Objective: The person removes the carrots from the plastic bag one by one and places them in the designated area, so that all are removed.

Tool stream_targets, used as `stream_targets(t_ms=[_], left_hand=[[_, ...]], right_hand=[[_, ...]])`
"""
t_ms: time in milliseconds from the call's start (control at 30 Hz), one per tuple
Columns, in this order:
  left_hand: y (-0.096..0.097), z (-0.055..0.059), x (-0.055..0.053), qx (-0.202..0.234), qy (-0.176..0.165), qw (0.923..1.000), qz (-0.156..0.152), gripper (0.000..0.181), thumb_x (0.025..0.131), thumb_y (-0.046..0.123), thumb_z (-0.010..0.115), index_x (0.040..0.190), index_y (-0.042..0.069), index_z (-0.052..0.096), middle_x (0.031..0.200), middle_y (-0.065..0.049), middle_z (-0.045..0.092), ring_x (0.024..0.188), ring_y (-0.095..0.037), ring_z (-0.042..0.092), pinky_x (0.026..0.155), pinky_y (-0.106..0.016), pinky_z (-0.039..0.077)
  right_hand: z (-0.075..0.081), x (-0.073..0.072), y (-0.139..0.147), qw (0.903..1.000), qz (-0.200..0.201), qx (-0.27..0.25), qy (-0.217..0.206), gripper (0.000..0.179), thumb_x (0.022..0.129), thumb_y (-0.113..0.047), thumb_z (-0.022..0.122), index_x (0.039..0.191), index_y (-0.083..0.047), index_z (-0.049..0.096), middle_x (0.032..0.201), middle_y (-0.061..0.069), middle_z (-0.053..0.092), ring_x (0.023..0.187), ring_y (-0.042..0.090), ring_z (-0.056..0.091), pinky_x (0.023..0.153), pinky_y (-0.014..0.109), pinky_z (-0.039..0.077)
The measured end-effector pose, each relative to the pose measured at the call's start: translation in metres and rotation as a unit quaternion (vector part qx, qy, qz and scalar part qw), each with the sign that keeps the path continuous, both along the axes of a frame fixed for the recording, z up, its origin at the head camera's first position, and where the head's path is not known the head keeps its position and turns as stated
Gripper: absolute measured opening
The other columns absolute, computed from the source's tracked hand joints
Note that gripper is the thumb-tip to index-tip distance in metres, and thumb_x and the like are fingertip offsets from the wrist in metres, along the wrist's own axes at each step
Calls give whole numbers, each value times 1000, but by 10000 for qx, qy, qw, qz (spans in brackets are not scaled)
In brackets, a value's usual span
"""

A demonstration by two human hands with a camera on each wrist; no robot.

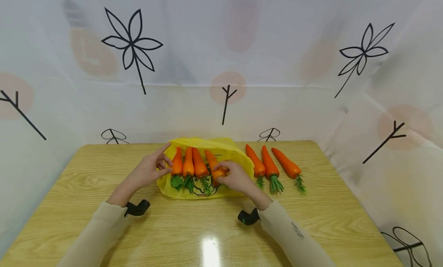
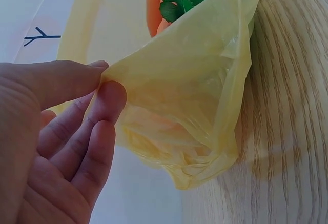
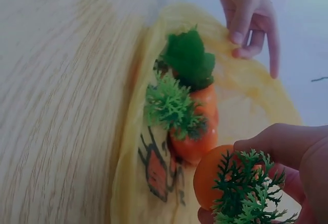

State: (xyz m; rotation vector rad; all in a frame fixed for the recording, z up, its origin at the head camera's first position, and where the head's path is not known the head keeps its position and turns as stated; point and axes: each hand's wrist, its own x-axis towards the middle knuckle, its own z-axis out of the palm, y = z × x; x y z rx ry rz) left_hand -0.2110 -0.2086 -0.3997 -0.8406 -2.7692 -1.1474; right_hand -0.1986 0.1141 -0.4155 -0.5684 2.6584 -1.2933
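A yellow plastic bag (image 1: 232,146) lies on the table with its mouth spread wide. My left hand (image 1: 152,168) pinches the bag's edge between thumb and finger, pulling the thin plastic taut in the left wrist view. In the bag three orange carrots (image 1: 188,163) lie side by side, green tops towards me. My right hand (image 1: 236,176) holds another carrot (image 1: 210,159) near its leafy end, just to the right of those three. The right wrist view shows its feathery green top (image 3: 246,188) beside my thumb.
Three more carrots (image 1: 270,163) lie on the wooden table (image 1: 166,236), right of the bag. A white cloth (image 1: 194,113) with black plant drawings rises behind the table's back edge. Black wrist mounts (image 1: 137,208) stick out from both cuffs.
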Motion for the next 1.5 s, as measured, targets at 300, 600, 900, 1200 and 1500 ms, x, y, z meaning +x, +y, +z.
stream_targets(t_ms=[300,600,900,1200,1500], left_hand=[[-2,-1,3,-33,-20,10000,38,82,91,2,71,158,5,24,101,-1,67,78,-9,63,76,-33,55],[-1,0,4,-27,-99,9999,90,82,91,2,71,158,6,24,101,0,66,78,-9,63,75,-32,55],[-1,-2,4,-36,-89,9999,103,83,91,2,71,158,6,24,101,0,66,78,-9,63,74,-32,55],[-2,-2,3,-85,-28,9999,130,83,91,3,72,158,6,24,101,1,66,78,-9,62,74,-32,55],[-3,-4,3,-26,-24,10000,92,83,91,3,72,158,5,24,100,1,67,78,-8,63,74,-31,55]], right_hand=[[9,17,23,9991,279,-301,-140,22,90,-9,71,108,-21,72,126,4,62,100,26,59,63,34,51],[16,29,48,9973,389,-528,-325,20,91,-13,70,109,-23,71,124,8,62,93,26,61,68,35,53],[21,37,88,9933,734,-815,-369,18,93,-11,71,111,-12,69,133,17,57,115,32,57,84,33,54],[32,47,132,9883,1129,-986,-297,18,93,-5,70,110,-10,67,142,23,50,128,36,51,83,32,54],[32,49,179,9842,1355,-1113,-265,20,94,2,64,111,-7,64,142,27,48,119,8,56,76,34,56]])
